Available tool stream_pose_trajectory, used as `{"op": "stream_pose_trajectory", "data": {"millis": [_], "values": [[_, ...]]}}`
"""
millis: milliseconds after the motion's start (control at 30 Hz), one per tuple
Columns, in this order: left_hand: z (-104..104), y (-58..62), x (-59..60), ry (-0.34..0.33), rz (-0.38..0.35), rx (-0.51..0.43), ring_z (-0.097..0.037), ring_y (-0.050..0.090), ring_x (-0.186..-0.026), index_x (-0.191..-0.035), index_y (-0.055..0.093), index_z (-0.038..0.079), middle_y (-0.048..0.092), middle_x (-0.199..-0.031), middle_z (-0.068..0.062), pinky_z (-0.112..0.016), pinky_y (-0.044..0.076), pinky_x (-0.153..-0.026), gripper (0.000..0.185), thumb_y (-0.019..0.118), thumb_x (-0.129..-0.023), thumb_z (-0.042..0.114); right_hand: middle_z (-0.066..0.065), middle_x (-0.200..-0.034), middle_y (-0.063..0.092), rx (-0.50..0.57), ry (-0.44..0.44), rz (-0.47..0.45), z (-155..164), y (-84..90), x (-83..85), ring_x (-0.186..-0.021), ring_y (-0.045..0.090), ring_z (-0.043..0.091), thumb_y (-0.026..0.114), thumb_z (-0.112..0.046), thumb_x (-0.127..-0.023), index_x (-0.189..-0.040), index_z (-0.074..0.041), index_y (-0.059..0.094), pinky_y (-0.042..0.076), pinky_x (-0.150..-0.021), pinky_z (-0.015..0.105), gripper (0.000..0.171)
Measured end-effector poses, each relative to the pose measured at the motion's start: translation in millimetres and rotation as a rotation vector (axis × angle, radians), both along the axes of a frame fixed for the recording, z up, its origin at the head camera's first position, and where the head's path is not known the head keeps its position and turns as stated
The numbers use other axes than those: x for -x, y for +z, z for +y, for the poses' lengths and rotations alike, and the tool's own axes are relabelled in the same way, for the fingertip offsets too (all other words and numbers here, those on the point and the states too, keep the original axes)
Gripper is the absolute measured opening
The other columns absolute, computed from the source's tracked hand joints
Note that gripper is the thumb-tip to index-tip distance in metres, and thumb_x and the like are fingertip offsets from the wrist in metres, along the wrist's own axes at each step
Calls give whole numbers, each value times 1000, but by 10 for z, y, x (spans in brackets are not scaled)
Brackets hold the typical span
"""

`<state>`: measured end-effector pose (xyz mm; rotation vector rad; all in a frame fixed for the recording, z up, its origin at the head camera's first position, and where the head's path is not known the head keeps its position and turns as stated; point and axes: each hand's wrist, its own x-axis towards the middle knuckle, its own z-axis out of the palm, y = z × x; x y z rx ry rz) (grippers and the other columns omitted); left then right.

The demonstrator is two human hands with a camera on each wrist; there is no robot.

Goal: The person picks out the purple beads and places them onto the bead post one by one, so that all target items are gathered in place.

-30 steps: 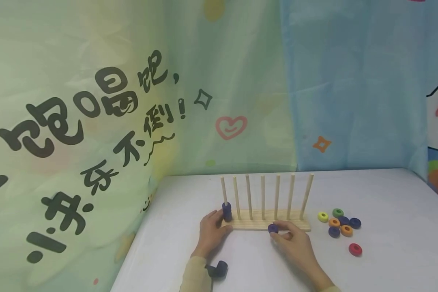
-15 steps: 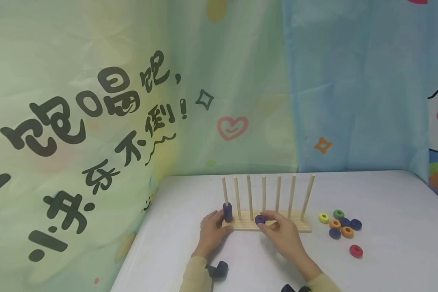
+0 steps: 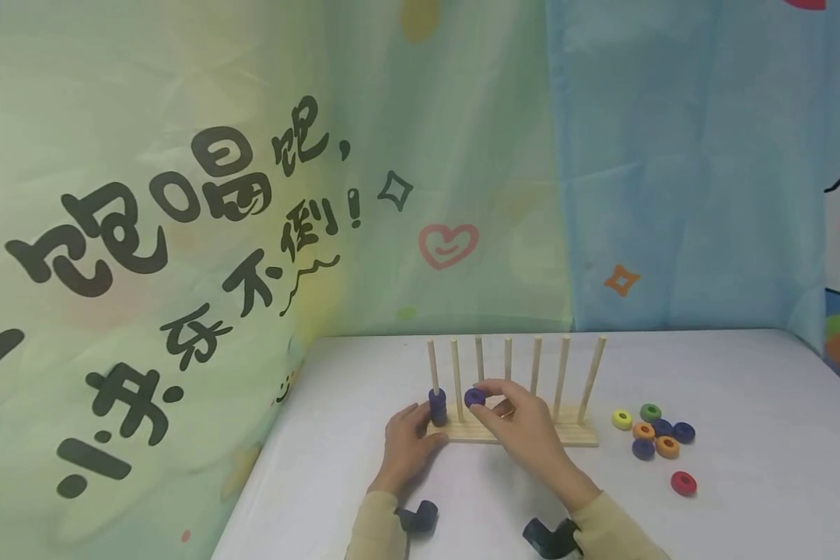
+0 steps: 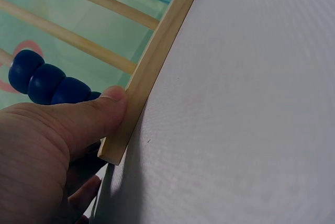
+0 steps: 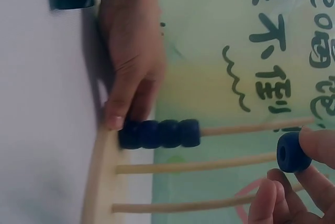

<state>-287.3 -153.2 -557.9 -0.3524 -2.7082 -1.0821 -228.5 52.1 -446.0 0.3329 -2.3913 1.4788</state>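
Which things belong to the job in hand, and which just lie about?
In the job: pale wooden peg rack; round blue bead in the right hand; four stacked blue beads.

Lying about, perhaps for later: loose yellow, green, orange, blue and red round beads.

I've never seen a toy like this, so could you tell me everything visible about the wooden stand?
The wooden stand looks like pale, unpainted wood: a flat, narrow board with seven slim round pegs in one row. It sits on the white table, pegs pointing up. Four blue beads are stacked on the leftmost peg. The left hand holds the board's left end, thumb against it. The right hand hides the lower parts of some middle pegs.
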Motion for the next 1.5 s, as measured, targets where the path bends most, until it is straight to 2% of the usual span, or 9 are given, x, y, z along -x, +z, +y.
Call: {"op": "stream_pose_trajectory", "data": {"millis": [300, 467, 567, 800, 1000, 1167, 1300, 1500], "values": [[-10, -1, 8, -6, 23, -3, -28, 45, -119, -125, 54, 23, 59, -121, 1, -52, 25, -102, 57, 72, -72, 35, -9, -95, 62, 10, 43, 133, -147, 357, 76, -64, 57, 8, 70, -23, -79, -108, -21, 62, 49, -54, 24, 30], [-2, 13, 0, 5, 3, -4, -27, 44, -120, -125, 55, 21, 58, -122, 0, -51, 25, -103, 57, 72, -72, 33, -10, -96, 63, 2, 54, 216, -200, 512, 146, -63, 57, 5, 69, -22, -80, -110, -20, 62, 50, -56, 24, 30], [5, 12, 1, 3, 5, 8, -27, 44, -121, -126, 55, 20, 58, -122, 0, -51, 25, -102, 57, 72, -73, 33, -9, -95, 63, -1, 59, 236, -218, 582, 169, -65, 57, 5, 67, -21, -81, -111, -19, 62, 50, -58, 24, 30], [7, 24, 2, -10, 30, 0, -26, 45, -120, -125, 55, 22, 59, -121, 1, -50, 26, -102, 56, 72, -73, 33, -7, -101, 63, -20, 70, 215, -282, 684, 210, -67, 58, 6, 65, -23, -83, -112, -18, 62, 49, -55, 24, 30], [1, 29, -7, -3, 15, 0, -24, 45, -119, -125, 55, 24, 59, -121, 3, -50, 26, -102, 56, 71, -72, 35, -5, -104, 63, -26, 64, 185, -326, 734, 284, -66, 59, 7, 65, -25, -83, -112, -16, 62, 48, -49, 24, 30], [3, 38, -22, 9, -17, -11, -24, 43, -121, -126, 54, 25, 58, -122, 3, -49, 24, -104, 56, 71, -73, 35, -8, -101, 64, -29, 55, 167, -339, 733, 364, -66, 58, 6, 65, -28, -83, -111, -19, 63, 48, -50, 25, 30], [0, 17, -8, 4, -10, -10, -22, 44, -121, -125, 54, 26, 58, -122, 5, -49, 24, -104, 56, 72, -73, 34, -11, -100, 63, -39, 51, 153, -357, 716, 416, -67, 57, 6, 65, -30, -82, -110, -24, 62, 48, -50, 25, 28], [-2, 6, 3, -5, -9, -9, -22, 43, -121, -126, 53, 29, 58, -122, 7, -49, 23, -104, 56, 71, -73, 34, -9, -101, 64, -65, 38, 139, -395, 714, 475, -63, 57, 6, 65, -29, -82, -110, -24, 62, 46, -47, 26, 28]]}}
